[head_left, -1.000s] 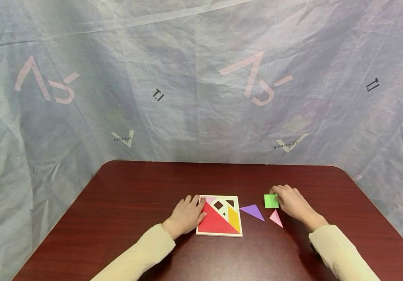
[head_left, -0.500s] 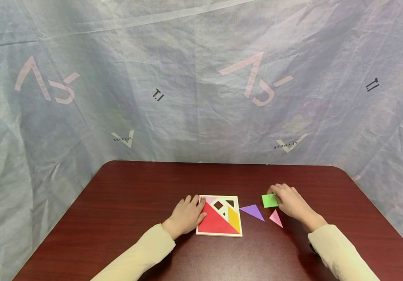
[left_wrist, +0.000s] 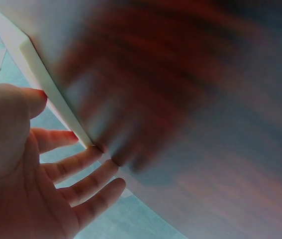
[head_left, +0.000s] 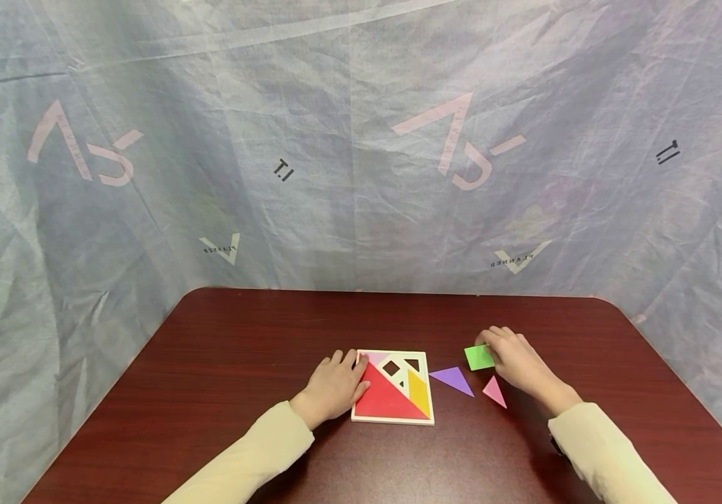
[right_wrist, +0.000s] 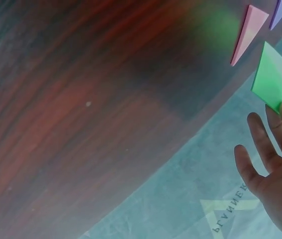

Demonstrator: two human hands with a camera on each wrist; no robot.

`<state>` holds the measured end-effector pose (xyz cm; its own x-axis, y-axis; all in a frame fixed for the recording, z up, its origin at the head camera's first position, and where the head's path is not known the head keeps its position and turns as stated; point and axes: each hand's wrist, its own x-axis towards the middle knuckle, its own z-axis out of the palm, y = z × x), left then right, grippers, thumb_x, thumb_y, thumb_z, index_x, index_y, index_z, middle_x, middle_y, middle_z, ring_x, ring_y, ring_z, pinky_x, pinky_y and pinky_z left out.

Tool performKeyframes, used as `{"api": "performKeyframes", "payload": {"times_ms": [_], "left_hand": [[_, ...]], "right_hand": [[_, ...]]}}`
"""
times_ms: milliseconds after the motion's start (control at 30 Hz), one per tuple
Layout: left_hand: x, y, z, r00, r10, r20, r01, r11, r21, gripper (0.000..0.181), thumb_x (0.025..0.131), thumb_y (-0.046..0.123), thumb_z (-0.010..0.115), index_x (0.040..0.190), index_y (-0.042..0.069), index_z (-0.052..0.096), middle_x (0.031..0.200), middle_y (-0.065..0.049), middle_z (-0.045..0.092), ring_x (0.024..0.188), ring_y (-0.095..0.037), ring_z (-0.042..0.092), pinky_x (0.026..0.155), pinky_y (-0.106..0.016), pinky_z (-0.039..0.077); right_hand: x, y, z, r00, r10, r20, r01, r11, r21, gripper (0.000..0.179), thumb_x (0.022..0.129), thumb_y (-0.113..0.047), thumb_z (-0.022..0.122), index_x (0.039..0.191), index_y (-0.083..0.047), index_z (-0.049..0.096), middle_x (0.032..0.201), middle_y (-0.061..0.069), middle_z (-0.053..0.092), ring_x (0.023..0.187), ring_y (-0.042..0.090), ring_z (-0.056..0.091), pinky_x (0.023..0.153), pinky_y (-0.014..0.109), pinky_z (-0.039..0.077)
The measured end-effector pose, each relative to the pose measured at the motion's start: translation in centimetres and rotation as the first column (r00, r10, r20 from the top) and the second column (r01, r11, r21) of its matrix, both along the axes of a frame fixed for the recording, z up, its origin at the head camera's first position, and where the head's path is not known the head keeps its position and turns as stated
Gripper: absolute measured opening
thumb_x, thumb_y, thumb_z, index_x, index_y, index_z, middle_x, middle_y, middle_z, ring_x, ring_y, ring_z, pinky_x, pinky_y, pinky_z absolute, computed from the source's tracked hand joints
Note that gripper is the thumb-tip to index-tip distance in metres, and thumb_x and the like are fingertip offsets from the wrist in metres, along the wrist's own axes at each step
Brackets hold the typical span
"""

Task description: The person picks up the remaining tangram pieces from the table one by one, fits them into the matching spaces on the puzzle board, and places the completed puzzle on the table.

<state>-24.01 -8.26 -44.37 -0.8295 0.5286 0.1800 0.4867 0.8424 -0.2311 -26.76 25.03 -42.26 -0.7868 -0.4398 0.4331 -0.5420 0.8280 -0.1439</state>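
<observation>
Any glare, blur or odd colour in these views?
Head: fairly crisp, with a soft sheen on the table near the bottom edge; left wrist: bluish cast, the left hand clear but a dark, smeared reflection or shadow beside it; right wrist: bluish too, with a blurred green patch on the table, likely a reflection of the green square.

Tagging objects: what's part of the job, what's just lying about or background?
Job:
green square, pinched by right hand
white tray, left hand touching it
red piece, yellow piece, lilac piece in tray
purple triangle, pink triangle, loose outside tray

Background:
table
printed backdrop
</observation>
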Motion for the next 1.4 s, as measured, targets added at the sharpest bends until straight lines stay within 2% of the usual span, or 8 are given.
{"api": "performKeyframes", "payload": {"times_ms": [433,800,1067,1400], "left_hand": [[0.0,0.0,0.0,1.000,0.001,0.011,-0.001,1.000,0.006,0.047,0.092,0.042,0.046,0.129,0.012,0.052,0.119,-0.009,0.052,0.101,-0.025,0.051,0.079,-0.036,0.046],[0.1,0.0,0.1,1.000,0.005,0.023,-0.005,1.000,0.004,0.047,0.092,0.042,0.046,0.129,0.012,0.052,0.119,-0.009,0.052,0.102,-0.025,0.051,0.081,-0.036,0.046],[0.0,0.1,0.0,1.000,0.007,0.020,-0.007,1.000,0.003,0.047,0.092,0.042,0.046,0.129,0.013,0.052,0.118,-0.009,0.052,0.101,-0.025,0.051,0.080,-0.036,0.046],[0.2,0.1,0.2,1.000,0.004,0.012,-0.004,1.000,-0.008,0.048,0.092,0.042,0.047,0.129,0.013,0.052,0.119,-0.009,0.052,0.101,-0.025,0.051,0.080,-0.035,0.046]], "right_hand": [[0.2,-1.8,0.6,1.000,0.023,-0.007,-0.023,1.000,0.008,0.021,0.078,0.008,0.057,0.084,-0.012,0.061,0.081,0.000,0.058,0.078,0.019,0.052,0.064,0.034,0.036],[0.2,-3.5,0.7,0.998,0.059,0.006,-0.059,0.998,-0.024,0.020,0.080,0.007,0.056,0.086,-0.011,0.062,0.084,0.000,0.058,0.080,0.017,0.052,0.066,0.032,0.036],[0.3,-5.0,0.7,0.995,0.095,0.003,-0.095,0.995,-0.013,0.020,0.080,0.006,0.057,0.088,-0.011,0.064,0.085,0.000,0.059,0.082,0.018,0.053,0.070,0.036,0.040],[0.8,-6.8,0.6,0.994,0.105,0.026,-0.105,0.994,-0.010,0.022,0.082,0.005,0.056,0.088,-0.014,0.064,0.087,-0.003,0.058,0.082,0.013,0.050,0.071,0.031,0.037]]}}
